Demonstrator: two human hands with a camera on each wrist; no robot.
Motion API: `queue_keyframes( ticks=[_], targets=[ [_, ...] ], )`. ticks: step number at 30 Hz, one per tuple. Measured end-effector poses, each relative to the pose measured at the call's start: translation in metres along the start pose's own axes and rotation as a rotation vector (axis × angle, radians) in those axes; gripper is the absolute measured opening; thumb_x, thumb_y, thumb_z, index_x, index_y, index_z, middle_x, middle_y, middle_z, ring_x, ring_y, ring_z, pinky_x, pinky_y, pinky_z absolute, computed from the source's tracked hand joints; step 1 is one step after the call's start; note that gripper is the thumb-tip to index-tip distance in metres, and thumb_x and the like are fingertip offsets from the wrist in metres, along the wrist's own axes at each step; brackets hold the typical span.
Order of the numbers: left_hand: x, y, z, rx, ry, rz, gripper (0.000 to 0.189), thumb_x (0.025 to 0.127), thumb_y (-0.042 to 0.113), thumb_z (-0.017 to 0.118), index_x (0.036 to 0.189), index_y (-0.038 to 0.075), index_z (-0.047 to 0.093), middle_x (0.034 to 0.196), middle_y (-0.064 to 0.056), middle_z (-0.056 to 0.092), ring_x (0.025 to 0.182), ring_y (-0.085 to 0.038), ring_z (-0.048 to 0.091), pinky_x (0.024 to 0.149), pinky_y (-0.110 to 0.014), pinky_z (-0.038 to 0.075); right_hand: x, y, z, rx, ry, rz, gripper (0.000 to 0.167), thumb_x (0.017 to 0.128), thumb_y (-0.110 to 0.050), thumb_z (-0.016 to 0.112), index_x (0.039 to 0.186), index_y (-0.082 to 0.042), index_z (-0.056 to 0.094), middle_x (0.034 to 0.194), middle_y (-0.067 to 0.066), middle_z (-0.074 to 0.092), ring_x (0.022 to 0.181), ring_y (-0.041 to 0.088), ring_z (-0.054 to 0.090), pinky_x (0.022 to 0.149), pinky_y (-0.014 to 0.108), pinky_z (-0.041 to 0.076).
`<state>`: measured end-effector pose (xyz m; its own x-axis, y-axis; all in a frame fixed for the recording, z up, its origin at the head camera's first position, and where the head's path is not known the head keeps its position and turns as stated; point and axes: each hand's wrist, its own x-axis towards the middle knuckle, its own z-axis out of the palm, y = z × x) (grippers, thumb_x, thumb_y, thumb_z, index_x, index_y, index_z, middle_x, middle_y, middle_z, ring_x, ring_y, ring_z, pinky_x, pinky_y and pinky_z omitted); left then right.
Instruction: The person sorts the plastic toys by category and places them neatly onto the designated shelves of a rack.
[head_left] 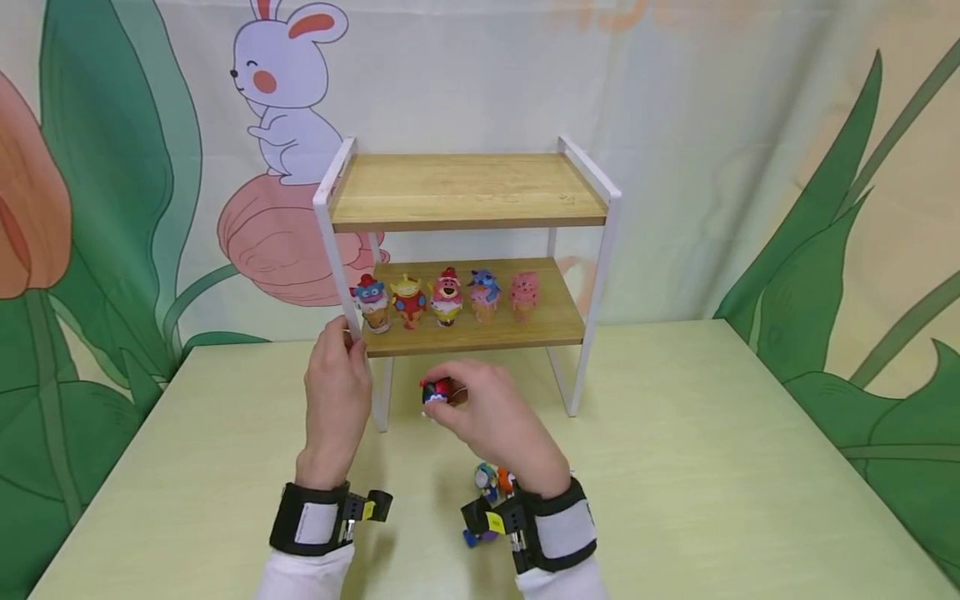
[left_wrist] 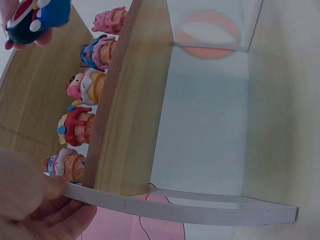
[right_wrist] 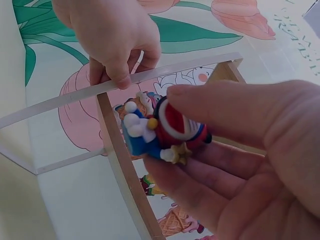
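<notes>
My left hand (head_left: 335,408) grips the left white post (left_wrist: 125,202) of a two-tier shelf, at the height of its lower board (head_left: 480,338). Between the thumb and fingers of my right hand (head_left: 498,412) is a small figurine (right_wrist: 172,127), red and blue with white parts and a gold star. It is held in front of the shelf, just below the lower board's front edge. Several ice-cream-cone figurines stand in a row on that board, from a blue-faced one with a red hat (head_left: 372,302) at the left to a pink one (head_left: 525,293) at the right.
The upper wooden board (head_left: 468,187) spans above the row. More small colourful figurines (head_left: 487,479) lie on the pale table (head_left: 690,467) under my right wrist, partly hidden by the wrist strap. A printed cloth with a rabbit (head_left: 288,92) hangs behind the shelf.
</notes>
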<state>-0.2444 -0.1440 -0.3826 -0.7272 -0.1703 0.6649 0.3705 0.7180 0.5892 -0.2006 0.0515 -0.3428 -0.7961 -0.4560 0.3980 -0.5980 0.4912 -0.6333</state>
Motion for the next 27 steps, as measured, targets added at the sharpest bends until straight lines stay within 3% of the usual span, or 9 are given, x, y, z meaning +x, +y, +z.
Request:
queue_keyframes(
  ticks=[17,27],
  targets=[
    [0.001,0.000,-0.003,-0.014,0.002,-0.002,0.030,0.097,-0.003,0.055,0.125,-0.010,0.049,0.103,-0.024,0.057,0.084,-0.035,0.059,0.073,-0.048,0.057,-0.001,-0.015,-0.015,0.033,0.192,-0.156,0.025,0.085,-0.007,0.077,0.109,-0.003,0.068,0.100,0.002,0.066,0.088,0.010,0.062,0.079,0.024,0.053],
    [0.001,0.001,-0.001,-0.024,-0.005,-0.005,0.032,0.096,-0.003,0.056,0.126,-0.010,0.049,0.105,-0.024,0.058,0.087,-0.035,0.061,0.074,-0.047,0.057,0.027,-0.030,-0.040,-0.053,0.274,-0.304,0.025,0.085,-0.006,0.076,0.107,0.001,0.068,0.101,0.009,0.068,0.086,0.016,0.064,0.077,0.022,0.052]
  ],
)
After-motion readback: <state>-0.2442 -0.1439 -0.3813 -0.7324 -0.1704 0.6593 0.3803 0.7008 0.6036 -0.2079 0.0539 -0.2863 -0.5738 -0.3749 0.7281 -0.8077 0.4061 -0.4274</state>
